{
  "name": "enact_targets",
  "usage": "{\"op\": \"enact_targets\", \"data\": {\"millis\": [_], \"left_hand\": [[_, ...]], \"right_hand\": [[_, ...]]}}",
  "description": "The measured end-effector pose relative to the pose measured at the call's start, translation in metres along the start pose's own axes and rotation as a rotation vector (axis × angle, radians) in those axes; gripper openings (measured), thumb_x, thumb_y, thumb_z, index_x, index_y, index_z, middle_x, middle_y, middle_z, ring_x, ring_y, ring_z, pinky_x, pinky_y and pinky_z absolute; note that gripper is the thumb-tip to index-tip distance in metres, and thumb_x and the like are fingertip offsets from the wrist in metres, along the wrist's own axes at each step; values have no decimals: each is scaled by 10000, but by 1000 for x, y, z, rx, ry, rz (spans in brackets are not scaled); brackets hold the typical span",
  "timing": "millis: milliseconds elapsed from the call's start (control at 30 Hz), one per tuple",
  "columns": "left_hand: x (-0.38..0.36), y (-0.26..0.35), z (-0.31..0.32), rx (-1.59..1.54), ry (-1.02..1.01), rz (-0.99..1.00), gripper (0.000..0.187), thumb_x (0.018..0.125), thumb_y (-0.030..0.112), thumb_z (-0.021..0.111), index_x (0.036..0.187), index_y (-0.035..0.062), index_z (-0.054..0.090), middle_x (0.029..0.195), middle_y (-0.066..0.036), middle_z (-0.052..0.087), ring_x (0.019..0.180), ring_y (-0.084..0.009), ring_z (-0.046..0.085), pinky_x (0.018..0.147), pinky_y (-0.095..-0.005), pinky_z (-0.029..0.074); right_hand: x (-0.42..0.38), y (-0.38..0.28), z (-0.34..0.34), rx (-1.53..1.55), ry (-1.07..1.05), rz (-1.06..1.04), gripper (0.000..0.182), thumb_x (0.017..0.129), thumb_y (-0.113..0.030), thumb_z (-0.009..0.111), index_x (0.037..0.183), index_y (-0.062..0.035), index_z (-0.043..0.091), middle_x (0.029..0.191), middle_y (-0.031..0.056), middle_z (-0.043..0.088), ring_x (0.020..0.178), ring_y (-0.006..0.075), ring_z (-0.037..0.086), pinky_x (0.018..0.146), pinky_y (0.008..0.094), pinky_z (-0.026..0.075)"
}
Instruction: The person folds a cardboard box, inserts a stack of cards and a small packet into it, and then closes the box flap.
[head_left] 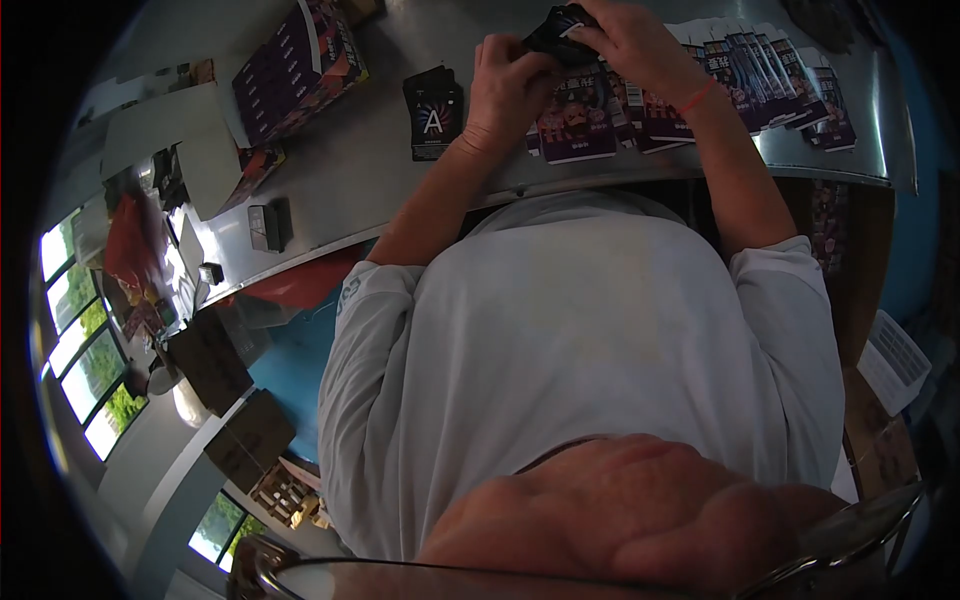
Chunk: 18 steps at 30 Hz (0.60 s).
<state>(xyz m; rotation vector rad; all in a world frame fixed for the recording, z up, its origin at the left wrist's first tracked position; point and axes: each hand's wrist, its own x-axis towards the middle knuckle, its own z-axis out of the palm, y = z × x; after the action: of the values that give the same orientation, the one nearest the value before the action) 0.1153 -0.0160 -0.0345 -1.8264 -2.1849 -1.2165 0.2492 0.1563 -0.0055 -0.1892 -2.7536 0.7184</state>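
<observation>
My left hand (508,95) and my right hand (640,48) are close together at the far side of the table. Between them they hold a small bunch of black cards (552,38), with the fingers of both pinched on it. Just below lies a purple, colourfully printed packet (577,125), partly covered by my left fingers. To the left of my left hand sits a stack of black cards (433,117) with a white letter A on top. A spread row of similar printed packets (745,80) overlaps to the right, partly hidden behind my right forearm.
The metal table (345,190) has a raised edge along my body. At its left stands a purple printed display box (295,75), with a small dark box (266,228) nearer the edge. Cardboard boxes (250,438) stand lower left.
</observation>
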Motion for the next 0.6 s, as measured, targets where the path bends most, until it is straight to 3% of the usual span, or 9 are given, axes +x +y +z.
{"op": "enact_targets", "data": {"millis": [167,300,467,600], "left_hand": [[4,-1,0,-14,-71,93,129,736,131,727,852,174,694,1062,-70,550,973,-298,509,850,-390,469],[1,-9,4,-52,-132,86,118,743,115,717,845,168,690,1094,-81,536,1001,-295,502,874,-386,454],[7,-4,3,-140,-43,102,145,730,118,734,864,161,701,1127,-95,521,1008,-296,502,908,-399,437],[7,-11,7,-170,-28,99,164,719,129,754,874,162,714,1179,-110,486,1022,-299,500,935,-412,420]], "right_hand": [[4,-2,2,-13,-56,0,222,965,-218,570,1115,-54,565,869,137,659,742,280,654,625,373,484],[1,-7,14,76,107,48,204,955,-202,575,1097,-56,576,855,130,652,749,280,643,642,375,486],[-2,-26,21,230,353,103,165,928,-171,612,1053,-64,618,839,112,647,751,261,625,663,359,496],[0,-30,22,91,229,156,149,918,-159,625,1047,-90,656,920,99,669,781,244,617,691,340,510]]}}
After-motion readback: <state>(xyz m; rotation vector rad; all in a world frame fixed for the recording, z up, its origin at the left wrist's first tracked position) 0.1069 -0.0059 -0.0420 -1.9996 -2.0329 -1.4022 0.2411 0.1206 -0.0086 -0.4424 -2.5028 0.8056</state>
